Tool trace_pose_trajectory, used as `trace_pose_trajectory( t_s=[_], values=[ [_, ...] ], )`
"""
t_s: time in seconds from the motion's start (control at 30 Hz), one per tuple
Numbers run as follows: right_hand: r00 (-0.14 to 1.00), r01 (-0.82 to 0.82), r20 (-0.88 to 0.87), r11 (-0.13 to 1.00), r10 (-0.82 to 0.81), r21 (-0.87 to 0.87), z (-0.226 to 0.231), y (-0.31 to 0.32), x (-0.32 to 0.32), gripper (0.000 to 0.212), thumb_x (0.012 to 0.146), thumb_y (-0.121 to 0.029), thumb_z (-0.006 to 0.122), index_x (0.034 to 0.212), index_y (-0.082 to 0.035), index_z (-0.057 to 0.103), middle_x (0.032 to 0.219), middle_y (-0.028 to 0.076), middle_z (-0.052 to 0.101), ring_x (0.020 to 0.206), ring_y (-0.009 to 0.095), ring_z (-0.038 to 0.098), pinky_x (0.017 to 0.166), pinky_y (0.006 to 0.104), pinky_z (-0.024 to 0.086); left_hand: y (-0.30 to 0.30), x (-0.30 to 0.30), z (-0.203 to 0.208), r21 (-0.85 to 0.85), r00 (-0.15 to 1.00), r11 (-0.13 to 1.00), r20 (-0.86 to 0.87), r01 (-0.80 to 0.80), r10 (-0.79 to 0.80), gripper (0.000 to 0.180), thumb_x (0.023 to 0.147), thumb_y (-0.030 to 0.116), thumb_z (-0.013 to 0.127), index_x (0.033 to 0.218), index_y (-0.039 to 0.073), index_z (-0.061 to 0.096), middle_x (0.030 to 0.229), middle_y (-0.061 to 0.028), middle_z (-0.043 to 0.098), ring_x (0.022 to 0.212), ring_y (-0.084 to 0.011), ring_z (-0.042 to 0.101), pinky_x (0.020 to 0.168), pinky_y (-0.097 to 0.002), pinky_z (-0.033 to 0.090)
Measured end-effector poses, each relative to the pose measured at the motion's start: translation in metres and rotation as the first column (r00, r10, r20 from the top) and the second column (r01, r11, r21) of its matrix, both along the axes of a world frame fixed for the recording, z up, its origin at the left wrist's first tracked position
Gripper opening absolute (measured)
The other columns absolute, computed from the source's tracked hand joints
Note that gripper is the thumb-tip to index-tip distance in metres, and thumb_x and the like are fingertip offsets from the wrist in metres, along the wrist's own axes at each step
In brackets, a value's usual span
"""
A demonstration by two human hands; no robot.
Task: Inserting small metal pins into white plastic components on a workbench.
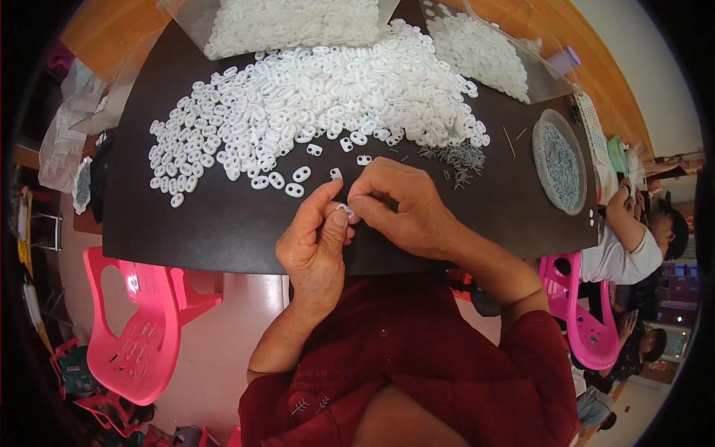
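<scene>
Near the table's front edge, my left hand [311,235] pinches a small white plastic piece [345,211] between thumb and fingers. My right hand [402,205] meets it from the right, thumb and forefinger pressed together at the piece; anything between them is hidden. Just beyond the fingertips lie a few loose white pieces with holes [314,150]. Behind them spreads a large heap of white oval two-hole pieces [320,93]. At the heap's right end is a small pile of grey screws [463,158].
A round clear tub [539,167] of screws stands at the right, near thin sticks [509,140]. Clear containers [195,37] of white pieces stand at the back. A dark table [201,238] bears everything. Pink chairs [141,339] flank me; a person [622,242] sits at the right.
</scene>
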State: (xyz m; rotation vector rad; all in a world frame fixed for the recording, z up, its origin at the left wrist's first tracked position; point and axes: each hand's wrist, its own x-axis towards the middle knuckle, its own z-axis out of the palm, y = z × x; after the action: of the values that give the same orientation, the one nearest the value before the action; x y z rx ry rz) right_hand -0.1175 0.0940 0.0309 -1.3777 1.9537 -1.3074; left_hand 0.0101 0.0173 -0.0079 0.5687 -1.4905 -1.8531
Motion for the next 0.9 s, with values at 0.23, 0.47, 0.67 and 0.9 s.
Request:
trace_pose_trajectory(
  t_s=[0.23,0.47,0.67,0.9],
  values=[
    [0.99,-0.044,-0.141,0.989,0.024,-0.141,-0.013,-0.004,0.001,0.006,0.078,0.0,0.061,0.076,-0.003,0.057,0.07,0.005,0.052,0.063,0.016,0.049,0.055,0.0278,0.039,0.001,-0.005,-0.003,0.007,0.996,0.997,-0.039,-0.075,0.075,0.03,0.087,-0.002,0.057,0.117,-0.005,0.055,0.079,-0.0048,0.058,0.064,-0.0079,0.052,0.055,-0.0199,0.045],
    [0.974,-0.054,-0.229,0.975,0.004,-0.214,-0.018,-0.009,0.0,0.007,0.077,0.002,0.06,0.075,-0.003,0.055,0.069,0.005,0.05,0.062,0.018,0.049,0.054,0.0293,0.039,0.0,-0.011,-0.006,-0.05,0.994,0.993,-0.04,-0.104,0.102,0.029,0.087,-0.003,0.056,0.117,-0.001,0.056,0.075,-0.0019,0.057,0.061,-0.0054,0.051,0.053,-0.0181,0.044],
    [0.999,-0.042,-0.024,0.993,0.039,-0.11,-0.013,-0.002,-0.004,0.003,0.082,-0.001,0.06,0.084,-0.001,0.06,0.075,0.004,0.056,0.069,0.013,0.054,0.06,0.0256,0.043,-0.005,-0.008,0.002,-0.008,0.998,0.998,-0.005,-0.065,0.065,0.028,0.087,-0.001,0.058,0.114,-0.004,0.055,0.079,-0.006,0.062,0.063,-0.0075,0.054,0.054,-0.0187,0.045],
    [0.953,0.005,0.302,1.0,-0.013,0.028,0.002,0.0,-0.003,0.003,0.084,-0.002,0.059,0.085,0.0,0.06,0.076,0.004,0.061,0.068,0.009,0.057,0.06,0.0233,0.046,-0.004,-0.005,0.002,-0.018,0.998,0.998,0.014,-0.055,0.055,0.026,0.088,0.001,0.059,0.113,-0.004,0.056,0.079,-0.0057,0.062,0.064,-0.0072,0.055,0.054,-0.0181,0.045]
  ],
)
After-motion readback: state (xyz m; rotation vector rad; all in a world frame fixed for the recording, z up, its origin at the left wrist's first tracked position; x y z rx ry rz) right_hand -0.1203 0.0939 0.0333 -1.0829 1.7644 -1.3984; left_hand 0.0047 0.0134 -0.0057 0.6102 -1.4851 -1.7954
